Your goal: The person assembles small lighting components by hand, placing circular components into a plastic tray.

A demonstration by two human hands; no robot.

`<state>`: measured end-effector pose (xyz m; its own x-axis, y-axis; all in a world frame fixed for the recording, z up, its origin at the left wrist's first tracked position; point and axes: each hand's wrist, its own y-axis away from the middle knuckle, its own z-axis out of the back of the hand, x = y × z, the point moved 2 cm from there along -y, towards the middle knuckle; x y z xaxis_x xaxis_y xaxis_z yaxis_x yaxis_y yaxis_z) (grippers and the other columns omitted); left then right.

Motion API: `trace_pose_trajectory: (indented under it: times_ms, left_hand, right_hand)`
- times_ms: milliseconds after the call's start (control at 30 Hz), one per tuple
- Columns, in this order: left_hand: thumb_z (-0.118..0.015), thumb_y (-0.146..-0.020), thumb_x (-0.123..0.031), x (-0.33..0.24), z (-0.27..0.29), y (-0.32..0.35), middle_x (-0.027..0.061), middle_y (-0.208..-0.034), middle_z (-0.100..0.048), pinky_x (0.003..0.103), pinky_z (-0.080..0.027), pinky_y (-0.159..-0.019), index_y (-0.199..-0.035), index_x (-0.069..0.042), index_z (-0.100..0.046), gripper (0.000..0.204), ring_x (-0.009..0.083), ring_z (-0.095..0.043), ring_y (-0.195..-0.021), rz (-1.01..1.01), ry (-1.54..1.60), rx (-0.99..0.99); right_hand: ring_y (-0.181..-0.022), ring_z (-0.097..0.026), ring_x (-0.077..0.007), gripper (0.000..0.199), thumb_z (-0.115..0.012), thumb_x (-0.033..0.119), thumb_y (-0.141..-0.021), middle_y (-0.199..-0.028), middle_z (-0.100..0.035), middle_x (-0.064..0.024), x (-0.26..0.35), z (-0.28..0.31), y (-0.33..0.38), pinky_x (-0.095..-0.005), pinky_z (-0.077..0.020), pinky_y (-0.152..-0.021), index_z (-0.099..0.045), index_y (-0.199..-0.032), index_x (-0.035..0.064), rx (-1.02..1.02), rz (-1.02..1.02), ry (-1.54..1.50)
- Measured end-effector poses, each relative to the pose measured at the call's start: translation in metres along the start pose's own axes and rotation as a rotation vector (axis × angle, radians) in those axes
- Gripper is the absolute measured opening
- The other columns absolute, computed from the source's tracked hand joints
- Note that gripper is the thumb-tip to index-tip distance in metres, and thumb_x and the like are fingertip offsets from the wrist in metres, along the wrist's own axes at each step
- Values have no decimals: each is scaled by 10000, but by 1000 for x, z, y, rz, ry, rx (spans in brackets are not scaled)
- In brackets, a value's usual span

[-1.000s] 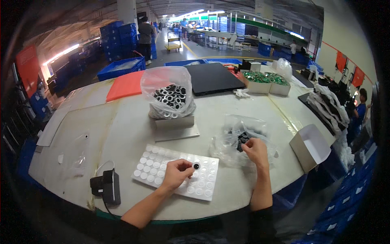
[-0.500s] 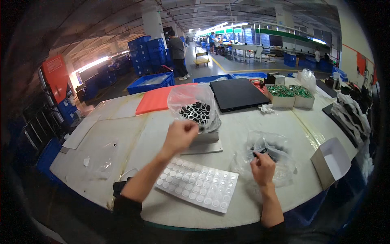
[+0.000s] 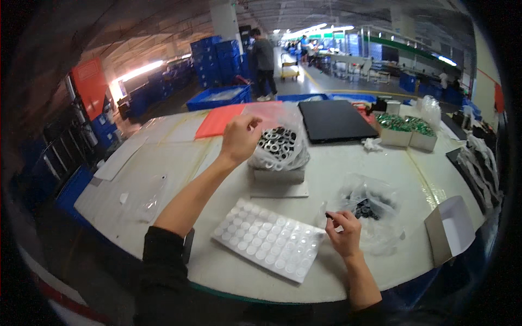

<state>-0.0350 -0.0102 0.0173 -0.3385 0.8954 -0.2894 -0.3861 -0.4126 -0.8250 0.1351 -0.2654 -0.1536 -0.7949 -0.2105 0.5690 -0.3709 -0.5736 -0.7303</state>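
Observation:
My left hand [image 3: 240, 139] is raised at the left side of a clear plastic bag [image 3: 299, 157] full of black-and-silver rings [image 3: 277, 142]. Its fingers are curled together, and whatever they may hold is too small to make out. The bag rests on a box [image 3: 278, 175]. A small black part [image 3: 328, 215] is pinched between thumb and fingers of my right hand [image 3: 345, 234]. That hand is just right of a white tray [image 3: 269, 242] with rows of round cups. Beside it, another clear bag [image 3: 385, 231] lies open with black parts [image 3: 365, 208] inside.
A black flat case [image 3: 337, 120] and a red foam sheet [image 3: 217, 120] lie along the far side. Boxes of green circuit boards [image 3: 396, 137] stand at the back right. An open white box [image 3: 450, 229] is at the right edge. A person [image 3: 264, 62] stands beyond the table.
My left hand has lifted from over the rings to the bag's left side. My right hand has moved left, out of the parts bag, with a small black part. The view has shifted slightly.

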Motion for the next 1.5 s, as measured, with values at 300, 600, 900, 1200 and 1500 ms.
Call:
trace_pose_trajectory:
  times_ms: [300,600,900,1200,1500]
  left_hand:
    - [-659,-780,-129,9,62,191,111,-764,-654,312,-488,-607,-864,-14,-665,142,192,-612,-646,367,86,664]
    - [-647,-778,-168,19,28,216,128,-763,-634,335,-486,-648,-872,-24,-658,172,235,-612,-674,279,-31,654]
    - [-689,-750,-124,31,76,236,97,-838,-619,346,-488,-683,-868,-53,-672,139,260,-607,-764,312,-5,743]
    - [-664,-773,-122,16,80,226,119,-838,-594,385,-486,-691,-846,-46,-628,112,301,-588,-813,1,-91,830]
    - [-615,-657,-100,13,79,231,58,-736,-527,335,-501,-643,-715,-45,-540,110,231,-575,-758,-589,-357,926]
  right_hand:
    - [-667,-640,-105,175,-672,-23,-767,-776,-676,-88,13,-30,20,-226,-500,-613,-667,-942,-32,280,-227,-368]
    - [-599,-624,-166,197,-690,20,-752,-737,-646,-115,12,-33,28,-273,-486,-560,-671,-949,15,284,-171,-267]
    - [-615,-640,-183,178,-682,19,-754,-745,-646,-112,18,-29,25,-274,-500,-569,-669,-932,18,266,-164,-266]
    - [-616,-640,-181,179,-681,16,-758,-751,-653,-113,21,-31,26,-271,-505,-572,-670,-937,15,301,-144,-252]
    - [-615,-621,-95,187,-681,13,-776,-769,-673,-77,13,-34,30,-225,-488,-550,-670,-962,1,322,-292,-417]
